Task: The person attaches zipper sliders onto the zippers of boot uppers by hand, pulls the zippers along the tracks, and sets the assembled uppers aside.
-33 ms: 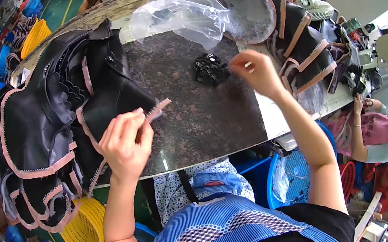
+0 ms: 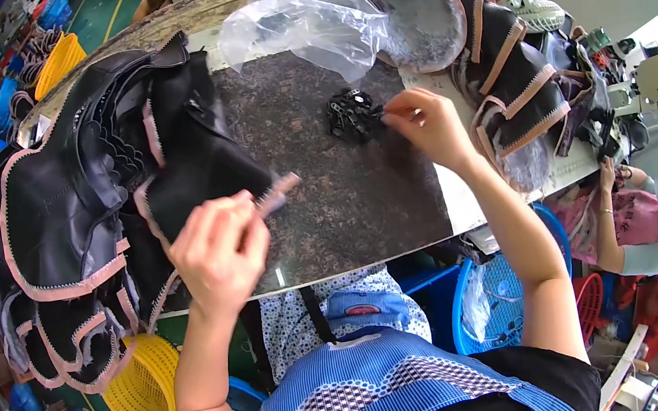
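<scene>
My left hand is closed in a pinch on the edge of a black leather boot upper trimmed with a pale pink zigzag strip. That piece stretches from a heap of similar uppers at the left of the table. Beside a small pile of black buckles is my right hand, its thumb and fingertips pinched together at the pile's right edge. Whatever is between those fingertips is too small to make out.
A clear plastic bag lies behind the buckles. Fleece-lined boot pieces are stacked at the right. Below the table stand a yellow basket and a blue basket. A co-worker sits at far right.
My left hand has shifted slightly right and toward me with the upper's edge, blurred by motion. My right fingertips have moved a little left, up to the buckle pile.
</scene>
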`<state>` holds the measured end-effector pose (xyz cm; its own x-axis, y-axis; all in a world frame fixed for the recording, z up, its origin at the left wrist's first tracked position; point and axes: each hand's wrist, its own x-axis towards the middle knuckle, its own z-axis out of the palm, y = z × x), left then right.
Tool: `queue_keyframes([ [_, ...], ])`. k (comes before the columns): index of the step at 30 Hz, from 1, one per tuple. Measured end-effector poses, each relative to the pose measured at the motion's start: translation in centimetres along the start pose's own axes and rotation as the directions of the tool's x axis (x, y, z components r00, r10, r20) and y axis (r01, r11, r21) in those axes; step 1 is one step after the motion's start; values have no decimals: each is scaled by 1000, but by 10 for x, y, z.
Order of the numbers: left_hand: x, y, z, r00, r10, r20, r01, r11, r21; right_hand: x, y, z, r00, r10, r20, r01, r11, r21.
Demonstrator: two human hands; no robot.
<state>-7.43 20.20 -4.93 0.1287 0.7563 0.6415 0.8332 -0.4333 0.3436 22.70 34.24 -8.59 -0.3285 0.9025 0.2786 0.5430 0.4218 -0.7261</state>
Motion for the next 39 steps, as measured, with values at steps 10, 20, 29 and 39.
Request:
queue_keyframes([
  [10,-72,50,-21,968,-67,242,101,986,-131,-37,-33,-11,972,-67,225,185,809,-558],
  [20,-51,82,-20,998,21,-64,-45,913,-405,-131,-162,34,902,249,354,-430,430,794],
  [29,-68,82,-39,675,-310,669,649,-182,-739,-149,-167,51,957,89,278,-291,338,895],
  [39,-37,75,-18,989,46,138,-57,995,78,-138,-133,28,950,306,68,-197,411,890],
])
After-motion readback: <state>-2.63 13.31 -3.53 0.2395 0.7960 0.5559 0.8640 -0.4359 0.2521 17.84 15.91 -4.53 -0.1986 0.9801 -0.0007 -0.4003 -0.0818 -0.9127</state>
